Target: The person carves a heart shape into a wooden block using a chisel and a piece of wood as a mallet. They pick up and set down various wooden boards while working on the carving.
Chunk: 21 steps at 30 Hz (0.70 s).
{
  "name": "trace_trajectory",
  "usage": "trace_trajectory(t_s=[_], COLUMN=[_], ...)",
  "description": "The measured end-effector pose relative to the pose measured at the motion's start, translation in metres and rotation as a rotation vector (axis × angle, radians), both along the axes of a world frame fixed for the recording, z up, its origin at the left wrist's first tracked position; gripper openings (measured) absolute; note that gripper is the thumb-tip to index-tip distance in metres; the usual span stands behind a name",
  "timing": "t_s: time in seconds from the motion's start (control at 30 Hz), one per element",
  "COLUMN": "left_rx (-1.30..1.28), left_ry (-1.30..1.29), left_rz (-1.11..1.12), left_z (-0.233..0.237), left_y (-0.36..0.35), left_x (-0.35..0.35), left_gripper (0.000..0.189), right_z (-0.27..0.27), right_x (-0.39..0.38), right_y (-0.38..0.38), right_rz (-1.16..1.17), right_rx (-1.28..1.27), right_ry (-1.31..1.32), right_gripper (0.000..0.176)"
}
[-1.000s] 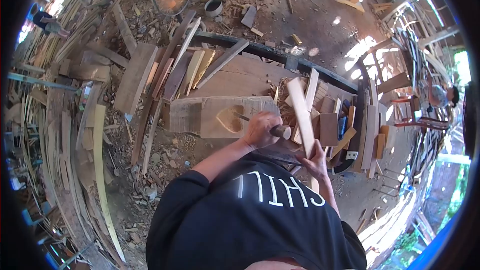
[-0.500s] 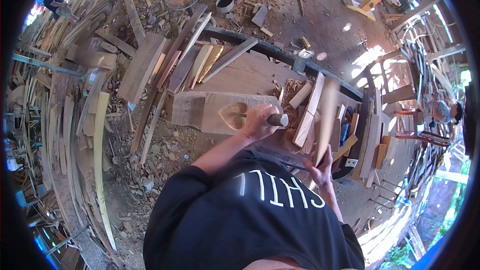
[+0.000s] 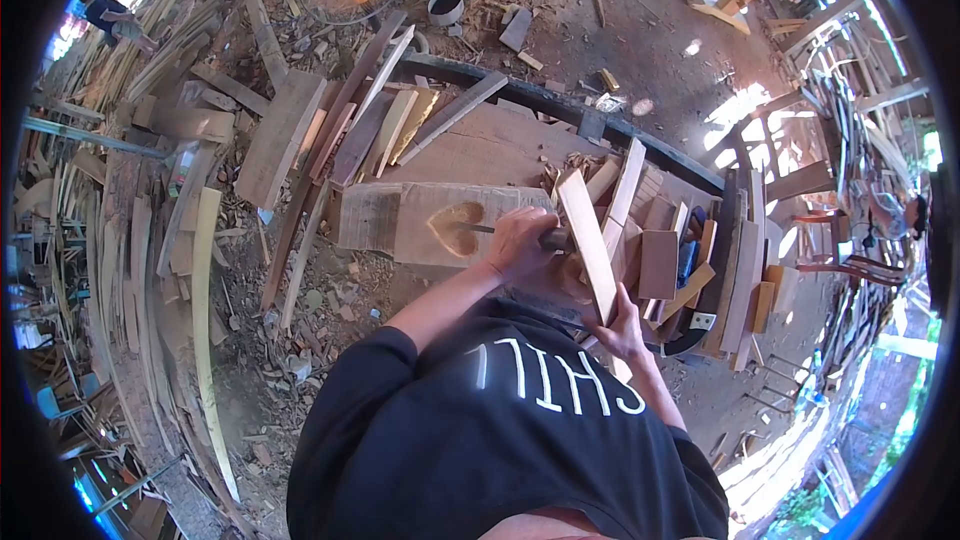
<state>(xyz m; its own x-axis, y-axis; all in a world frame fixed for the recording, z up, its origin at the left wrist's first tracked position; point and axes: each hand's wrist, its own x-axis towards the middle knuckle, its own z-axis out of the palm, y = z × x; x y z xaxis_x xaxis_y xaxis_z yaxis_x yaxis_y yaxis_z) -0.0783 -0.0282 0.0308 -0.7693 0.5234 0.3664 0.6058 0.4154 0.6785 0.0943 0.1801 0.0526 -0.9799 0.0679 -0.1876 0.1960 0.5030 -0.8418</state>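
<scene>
My left hand is closed around the handle of a chisel, held low over a thick wooden block. The chisel's blade points left into a heart-shaped hollow carved in the block's top. Its tip cannot be made out clearly. In my right hand is a flat wooden bat-like piece, gripped at its lower end. The upper part of that piece is at the butt end of the chisel handle and partly covers it.
Wood offcuts lie right of the block, and more planks lean at its upper left. A dark metal rail runs behind. Long strips lie at left. Another person is far off at upper left.
The wooden bat-like piece has swung left, from a blurred position apart from the chisel to its handle end. My left hand has stayed nearly in place on the chisel.
</scene>
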Motion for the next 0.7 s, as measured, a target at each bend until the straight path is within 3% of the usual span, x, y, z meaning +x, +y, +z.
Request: trace_trajectory(t_s=[0.03, 0.07, 0.2, 0.27, 0.3, 0.33, 0.4, 0.53, 0.7], left_rx=[-0.001, -0.032, 0.0, -0.044, -0.07, -0.096, -0.127, -0.111, -0.033], left_ry=[0.003, 0.003, -0.004, -0.028, -0.026, -0.024, -0.013, 0.031, -0.001], left_rz=[-0.001, 0.002, 0.009, 0.013, 0.023, 0.032, 0.023, 0.03, -0.019], left_z=[-0.002, -0.008, -0.006, -0.008, -0.006, -0.005, -0.013, -0.017, 0.0], left_y=[0.001, 0.003, 0.004, 0.005, 0.004, 0.003, -0.003, -0.004, 0.01], left_x=[0.0, -0.001, 0.001, 0.0, 0.001, 0.001, -0.006, -0.001, 0.003], left_gripper=[0.024, 0.024, 0.023, 0.021, 0.021, 0.021, 0.02, 0.019, 0.021], right_z=[0.005, 0.005, 0.024, 0.005, 0.0, 0.006, 0.014, 0.027, 0.024], right_x=[0.001, 0.001, 0.001, 0.004, -0.006, -0.006, -0.008, -0.004, -0.011], right_y=[0.006, 0.012, 0.004, 0.004, 0.001, 0.009, 0.015, 0.01, 0.015], right_rz=[-0.04, -0.047, -0.354, -0.284, -0.107, 0.01, -0.024, -0.309, -0.256], right_rx=[0.008, 0.014, -0.404, -0.394, -0.229, 0.014, 0.001, -0.38, -0.295], right_ry=[-0.161, -0.09, 0.066, 0.071, 0.097, -0.189, -0.187, -0.052, -0.121], right_gripper=[0.055, 0.057, 0.056, 0.057, 0.057, 0.056, 0.056, 0.052, 0.057])
